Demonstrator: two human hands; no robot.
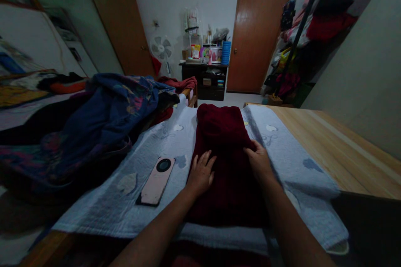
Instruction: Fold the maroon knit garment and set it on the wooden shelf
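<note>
A dark red garment (230, 192), with its far part folded over, lies on a pale blue patterned cloth (169, 133). My left hand (202, 173) rests on the garment's left side with its fingers spread. At the right edge, my right hand (258, 158) pinches the cloth of the garment near the fold between thumb and fingers. A pink phone (157, 181) with a round black camera ring lies face down to the left of my left hand. What kind of garment it is, I cannot tell.
Heaped clothes, with a blue patterned piece (106, 108) on top, lie to the left. A bare wooden board (338, 146) stretches along the right. Behind are a white fan (162, 48), a dark cabinet (203, 85) and a rack of hanging clothes (328, 25).
</note>
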